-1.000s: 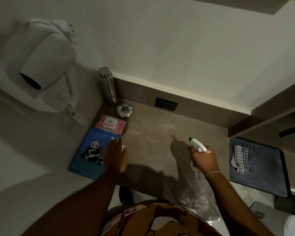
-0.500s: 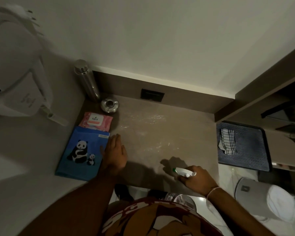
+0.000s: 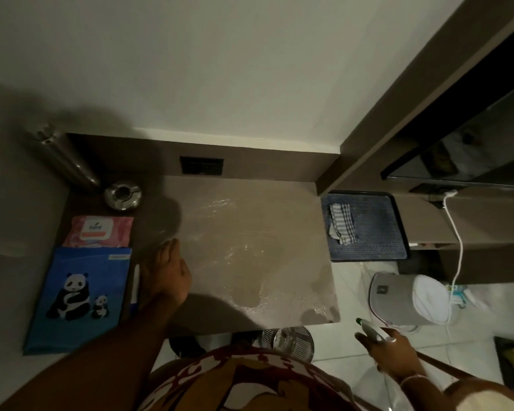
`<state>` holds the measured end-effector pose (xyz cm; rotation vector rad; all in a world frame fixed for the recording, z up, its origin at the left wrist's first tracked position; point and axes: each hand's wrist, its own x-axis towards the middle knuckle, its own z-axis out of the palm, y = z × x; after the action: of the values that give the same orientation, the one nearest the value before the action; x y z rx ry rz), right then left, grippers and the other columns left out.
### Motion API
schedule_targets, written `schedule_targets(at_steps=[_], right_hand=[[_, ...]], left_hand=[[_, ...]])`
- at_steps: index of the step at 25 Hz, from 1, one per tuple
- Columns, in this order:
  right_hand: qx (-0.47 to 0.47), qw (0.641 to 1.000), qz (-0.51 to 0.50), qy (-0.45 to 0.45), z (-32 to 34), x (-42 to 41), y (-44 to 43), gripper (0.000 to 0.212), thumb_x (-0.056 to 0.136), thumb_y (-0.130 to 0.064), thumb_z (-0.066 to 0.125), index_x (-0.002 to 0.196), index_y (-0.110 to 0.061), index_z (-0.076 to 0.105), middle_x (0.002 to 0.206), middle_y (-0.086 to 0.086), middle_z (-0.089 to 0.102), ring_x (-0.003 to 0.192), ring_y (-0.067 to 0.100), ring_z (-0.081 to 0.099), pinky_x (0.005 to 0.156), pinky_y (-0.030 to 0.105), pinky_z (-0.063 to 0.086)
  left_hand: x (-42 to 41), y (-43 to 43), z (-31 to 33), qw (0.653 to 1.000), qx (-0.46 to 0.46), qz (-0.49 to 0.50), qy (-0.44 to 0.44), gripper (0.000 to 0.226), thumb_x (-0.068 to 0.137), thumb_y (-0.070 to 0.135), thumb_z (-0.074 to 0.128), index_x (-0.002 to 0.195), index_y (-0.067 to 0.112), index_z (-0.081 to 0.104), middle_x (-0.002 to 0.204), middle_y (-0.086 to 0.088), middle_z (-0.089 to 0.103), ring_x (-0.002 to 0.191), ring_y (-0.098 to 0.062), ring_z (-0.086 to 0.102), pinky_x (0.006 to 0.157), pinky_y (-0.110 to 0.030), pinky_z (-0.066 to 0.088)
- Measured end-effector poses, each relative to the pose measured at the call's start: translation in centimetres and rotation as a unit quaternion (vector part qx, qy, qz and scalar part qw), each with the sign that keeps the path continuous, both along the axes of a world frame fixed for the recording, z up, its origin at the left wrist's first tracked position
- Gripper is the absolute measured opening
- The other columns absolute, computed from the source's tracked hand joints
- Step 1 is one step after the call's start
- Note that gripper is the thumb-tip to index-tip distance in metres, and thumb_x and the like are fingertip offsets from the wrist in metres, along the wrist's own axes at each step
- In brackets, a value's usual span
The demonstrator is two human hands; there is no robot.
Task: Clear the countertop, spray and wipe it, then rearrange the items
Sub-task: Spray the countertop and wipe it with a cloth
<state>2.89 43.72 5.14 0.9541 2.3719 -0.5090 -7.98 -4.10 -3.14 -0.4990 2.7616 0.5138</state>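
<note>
From the head view, the brown counter point(image 3: 250, 232) carries wet, shiny streaks across its middle and near its front right corner. The left hand point(image 3: 166, 277) lies flat on the counter near its left side, fingers point(image 3: 172, 247) stretched out and grasping nothing. Just left of that hand a thin white pen point(image 3: 135, 284) lies on the counter, and beside the pen is a blue bag point(image 3: 77, 298) printed with 2 pandas. Behind the bag, touching its far edge, sits a pink wipes pack point(image 3: 100, 232). Farther back a round steel ashtray point(image 3: 123, 194) stands near the back wall, with a steel bottle point(image 3: 66, 157) in the rear left corner. A black socket point(image 3: 201, 165) is set in the back panel.

The right hand point(image 3: 393, 357) is off the counter, below and to the right of its front right corner, over the white floor. Its fingers are clenched around a white sprayer point(image 3: 373, 329) whose green nozzle tip points up and left toward the counter corner.

Right of the counter, lower down, a dark blue mat point(image 3: 377, 232) holds a crumpled striped cloth point(image 3: 341, 223). A grey bin point(image 3: 398, 298) with a white liner lies near it on the floor, and a white cable point(image 3: 457, 247) hangs down beside the shelf.
</note>
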Motion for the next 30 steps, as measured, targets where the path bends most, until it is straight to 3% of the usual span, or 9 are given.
schedule_targets(at_steps=[3, 5, 10, 17, 19, 22, 25, 28, 30], right_hand=[[-0.020, 0.993, -0.108, 0.037, 0.0, 1.4, 1.3, 0.046, 0.075, -0.047, 0.088, 0.096, -0.009, 0.072, 0.058, 0.006, 0.073, 0.040, 0.021, 0.067, 0.049, 0.032, 0.058], [-0.027, 0.990, -0.130, 0.050, 0.2, 1.4, 1.1, 0.047, 0.076, -0.047, 0.088, 0.091, -0.007, 0.069, 0.060, 0.009, 0.073, 0.038, 0.021, 0.065, 0.049, 0.032, 0.057], [-0.105, 0.975, -0.126, 0.148, 1.9, -1.2, -1.5, 0.033, 0.080, -0.046, 0.087, 0.084, -0.017, 0.073, 0.060, 0.011, 0.073, 0.042, 0.019, 0.062, 0.045, 0.028, 0.055], [-0.150, 0.955, -0.088, 0.240, 4.8, -9.0, -5.2, 0.055, 0.070, -0.069, 0.081, 0.065, -0.015, 0.073, 0.057, 0.009, 0.072, 0.038, 0.019, 0.062, 0.041, 0.022, 0.052], [-0.151, 0.961, -0.102, 0.208, 4.8, -10.6, -5.8, 0.060, 0.067, -0.067, 0.084, 0.065, -0.008, 0.070, 0.055, 0.011, 0.071, 0.039, 0.020, 0.061, 0.046, 0.028, 0.053], [-0.144, 0.971, -0.060, 0.183, 4.6, -11.1, -5.6, 0.053, 0.076, -0.066, 0.079, 0.069, -0.013, 0.075, 0.061, 0.003, 0.076, 0.042, 0.020, 0.066, 0.055, 0.035, 0.060], [-0.157, 0.951, -0.076, 0.254, 5.7, -10.8, -3.8, 0.041, 0.085, -0.061, 0.073, 0.072, -0.022, 0.077, 0.064, 0.000, 0.076, 0.042, 0.014, 0.067, 0.056, 0.032, 0.061], [-0.174, 0.910, -0.135, 0.350, 7.1, -11.3, -0.2, 0.032, 0.092, -0.049, 0.073, 0.091, -0.018, 0.079, 0.073, 0.008, 0.077, 0.053, 0.018, 0.073, 0.055, 0.022, 0.057], [-0.154, 0.896, -0.137, 0.393, 7.8, -12.2, 2.5, 0.035, 0.096, -0.049, 0.068, 0.093, -0.017, 0.078, 0.084, 0.004, 0.078, 0.064, 0.026, 0.075, 0.066, 0.031, 0.058]], left_hand=[[-0.6, 1.4, 0.3, 1.000, 0.009, -0.009, -0.012, 0.057, 0.103, 0.028, 0.048, 0.159, 0.022, 0.034, 0.163, -0.006, 0.039, 0.151, -0.028, 0.036, 0.125, -0.054, 0.025], [-1.0, 2.3, 0.4, 1.000, 0.016, -0.017, -0.010, 0.056, 0.104, 0.026, 0.049, 0.158, 0.021, 0.036, 0.161, -0.006, 0.041, 0.150, -0.028, 0.037, 0.126, -0.055, 0.023], [-1.8, 3.5, 0.7, 0.999, 0.033, -0.037, 0.018, 0.051, 0.103, 0.017, 0.052, 0.153, 0.011, 0.045, 0.156, -0.016, 0.047, 0.149, -0.034, 0.038, 0.125, -0.055, 0.024], [-1.9, 2.0, 2.8, 0.996, -0.003, -0.087, 0.003, 0.058, 0.105, 0.021, 0.043, 0.160, 0.010, 0.029, 0.165, -0.016, 0.033, 0.154, -0.033, 0.031, 0.126, -0.051, 0.024], [-1.5, 1.3, 2.5, 0.995, -0.034, -0.090, -0.018, 0.060, 0.108, 0.029, 0.039, 0.163, 0.014, 0.021, 0.170, -0.012, 0.023, 0.158, -0.029, 0.021, 0.129, -0.050, 0.017], [-0.9, 0.7, 2.1, 0.998, 0.009, -0.058, 0.017, 0.058, 0.106, 0.027, 0.047, 0.160, 0.012, 0.033, 0.166, -0.015, 0.034, 0.156, -0.031, 0.028, 0.127, -0.055, 0.019], [-0.4, 0.2, 1.5, 0.998, 0.025, -0.062, 0.008, 0.059, 0.104, 0.023, 0.052, 0.159, 0.009, 0.034, 0.164, -0.018, 0.035, 0.154, -0.032, 0.031, 0.127, -0.055, 0.019], [0.3, 0.2, 1.3, 0.998, 0.042, -0.052, -0.007, 0.064, 0.104, 0.023, 0.054, 0.160, 0.007, 0.028, 0.166, -0.018, 0.031, 0.155, -0.032, 0.030, 0.129, -0.049, 0.018], [0.5, 0.4, 1.5, 0.997, 0.021, -0.063, -0.033, 0.068, 0.104, 0.029, 0.054, 0.161, 0.009, 0.024, 0.168, -0.016, 0.026, 0.156, -0.030, 0.026, 0.129, -0.045, 0.015]])
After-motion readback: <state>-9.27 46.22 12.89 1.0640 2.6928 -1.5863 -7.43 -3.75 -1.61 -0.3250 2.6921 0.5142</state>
